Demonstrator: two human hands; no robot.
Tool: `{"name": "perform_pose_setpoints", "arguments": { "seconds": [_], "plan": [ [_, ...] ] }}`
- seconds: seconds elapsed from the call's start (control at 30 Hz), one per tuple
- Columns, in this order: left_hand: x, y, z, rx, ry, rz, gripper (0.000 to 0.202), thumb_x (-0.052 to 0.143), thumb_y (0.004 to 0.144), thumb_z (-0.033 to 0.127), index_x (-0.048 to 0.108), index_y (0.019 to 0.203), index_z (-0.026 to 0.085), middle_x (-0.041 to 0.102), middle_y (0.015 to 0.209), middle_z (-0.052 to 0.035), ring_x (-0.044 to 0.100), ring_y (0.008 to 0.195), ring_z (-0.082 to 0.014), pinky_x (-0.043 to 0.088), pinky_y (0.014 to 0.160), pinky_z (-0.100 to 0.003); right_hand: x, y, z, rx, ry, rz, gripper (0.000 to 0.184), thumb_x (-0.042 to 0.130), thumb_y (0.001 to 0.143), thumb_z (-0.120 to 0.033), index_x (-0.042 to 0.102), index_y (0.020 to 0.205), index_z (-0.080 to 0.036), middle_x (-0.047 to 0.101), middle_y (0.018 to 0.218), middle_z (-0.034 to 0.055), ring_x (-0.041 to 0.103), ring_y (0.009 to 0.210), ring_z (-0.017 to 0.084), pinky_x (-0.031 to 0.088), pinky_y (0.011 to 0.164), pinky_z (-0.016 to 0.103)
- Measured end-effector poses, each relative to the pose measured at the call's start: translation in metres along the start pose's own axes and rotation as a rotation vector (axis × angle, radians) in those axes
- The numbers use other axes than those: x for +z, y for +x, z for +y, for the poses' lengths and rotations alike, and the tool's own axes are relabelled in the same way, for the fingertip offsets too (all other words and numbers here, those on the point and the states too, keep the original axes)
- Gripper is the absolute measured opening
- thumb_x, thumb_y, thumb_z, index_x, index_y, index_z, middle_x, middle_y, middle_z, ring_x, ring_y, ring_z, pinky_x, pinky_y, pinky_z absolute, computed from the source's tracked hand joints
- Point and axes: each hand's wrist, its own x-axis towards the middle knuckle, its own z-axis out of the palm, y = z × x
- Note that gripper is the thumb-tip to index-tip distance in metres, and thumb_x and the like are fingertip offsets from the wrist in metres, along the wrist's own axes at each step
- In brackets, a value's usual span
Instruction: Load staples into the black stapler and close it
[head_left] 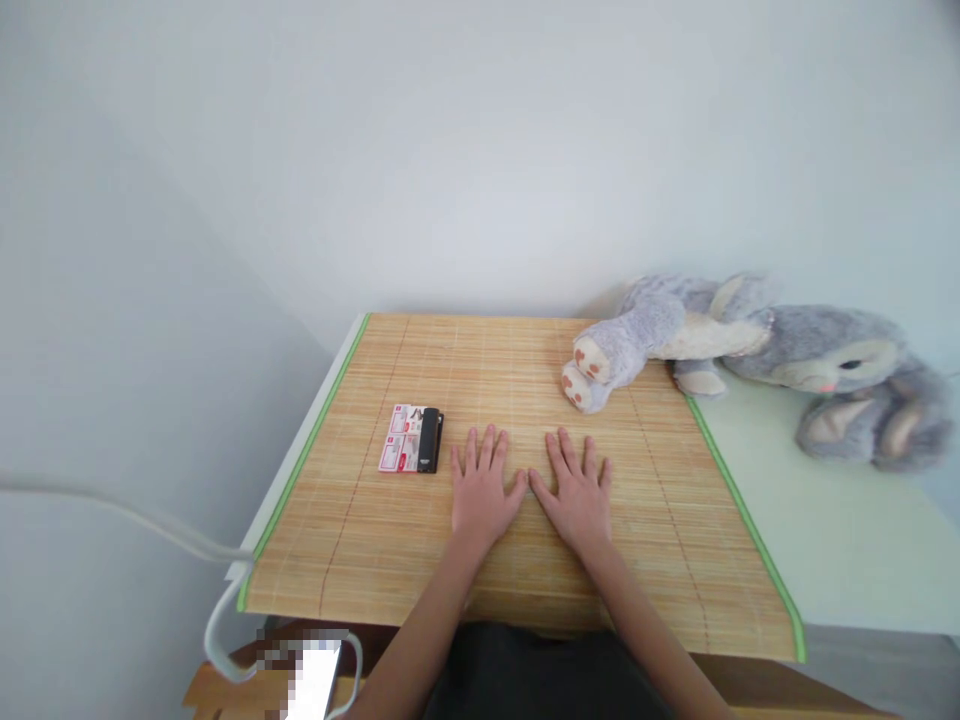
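Both my hands lie flat, palms down, on a bamboo mat [480, 375] with green edging. My left hand [481, 492] has its fingers spread and holds nothing. Beside it, my right hand [577, 495] is also spread and bare, the two thumbs almost meeting. Left of my left hand sits a black stapler [429, 440], apart from my fingers. Against the stapler's left side are two small red-and-white boxes [401, 438], which look like staple boxes.
A grey plush rabbit [720, 330] lies on its side along the back right, partly on the mat and partly on the white tabletop [847, 520]. A white cable [150, 520] hangs at the left, near a lit phone [313, 680] below the table edge. Walls stand behind and left.
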Motion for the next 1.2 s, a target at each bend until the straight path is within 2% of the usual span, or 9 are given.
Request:
{"name": "perform_pose_setpoints", "arguments": {
  "seconds": [0.47,0.63,0.8,0.9,1.03,1.1,1.2],
  "plan": [
    [0.002,0.001,0.002,0.004,0.015,0.024,0.071,0.049,0.098,0.057,0.029,0.162,0.034,0.023,0.172,-0.0004,0.008,0.161,-0.0327,0.015,0.128,-0.063,0.0,0.001,-0.003,0.0,0.006,0.023,0.073,0.039,0.102,-0.054,0.01,0.166,-0.035,0.005,0.174,-0.0032,-0.005,0.159,0.04,0.003,0.123,0.07],
    [0.002,0.001,0.004,-0.002,0.031,0.019,0.074,0.053,0.096,0.057,0.028,0.163,0.035,0.027,0.171,-0.0018,0.01,0.16,-0.0358,0.013,0.127,-0.066,-0.001,0.001,-0.004,0.008,0.033,0.008,0.074,0.04,0.102,-0.054,0.009,0.166,-0.035,0.003,0.173,-0.0034,-0.007,0.159,0.041,0.003,0.122,0.072],
    [0.002,0.001,0.005,-0.002,0.003,0.032,0.07,0.055,0.096,0.055,0.035,0.16,0.036,0.029,0.17,-0.0012,0.012,0.16,-0.0361,0.013,0.127,-0.066,0.0,0.001,-0.004,0.014,0.031,0.031,0.072,0.04,0.102,-0.055,0.01,0.166,-0.037,0.005,0.173,-0.004,-0.004,0.159,0.041,0.003,0.122,0.072],
    [0.004,0.002,-0.002,-0.007,-0.091,0.066,0.058,0.056,0.097,0.044,0.046,0.153,0.035,0.039,0.165,-0.0011,0.025,0.156,-0.0321,0.019,0.128,-0.062,0.002,0.001,-0.002,0.018,0.027,0.04,0.072,0.04,0.103,-0.056,0.011,0.166,-0.038,0.007,0.173,-0.0052,-0.002,0.159,0.039,0.004,0.124,0.069],
    [0.006,-0.004,-0.019,-0.043,-0.283,0.163,0.036,0.047,0.1,0.025,0.065,0.131,0.031,0.065,0.14,-0.0015,0.056,0.135,-0.0225,0.043,0.119,-0.047,0.005,0.001,0.001,0.013,0.036,0.047,0.07,0.038,0.103,-0.057,0.013,0.165,-0.039,0.009,0.173,-0.0062,0.001,0.16,0.038,0.006,0.125,0.067],
    [0.003,-0.013,-0.029,-0.064,-0.306,0.197,0.033,0.045,0.1,0.023,0.067,0.124,0.03,0.069,0.129,-0.002,0.062,0.124,-0.0213,0.051,0.11,-0.043,0.005,0.001,0.002,0.008,0.046,0.044,0.07,0.038,0.103,-0.057,0.013,0.165,-0.039,0.01,0.173,-0.0059,0.001,0.16,0.037,0.006,0.125,0.067],
    [-0.008,-0.027,-0.043,-0.091,-0.3,0.241,0.027,0.048,0.101,0.026,0.067,0.12,0.03,0.07,0.121,-0.0036,0.065,0.117,-0.0232,0.054,0.105,-0.043,0.006,0.0,0.002,0.003,0.051,0.042,0.069,0.037,0.103,-0.056,0.013,0.166,-0.038,0.011,0.173,-0.0057,0.0,0.16,0.037,0.007,0.125,0.067]
  ]
}}
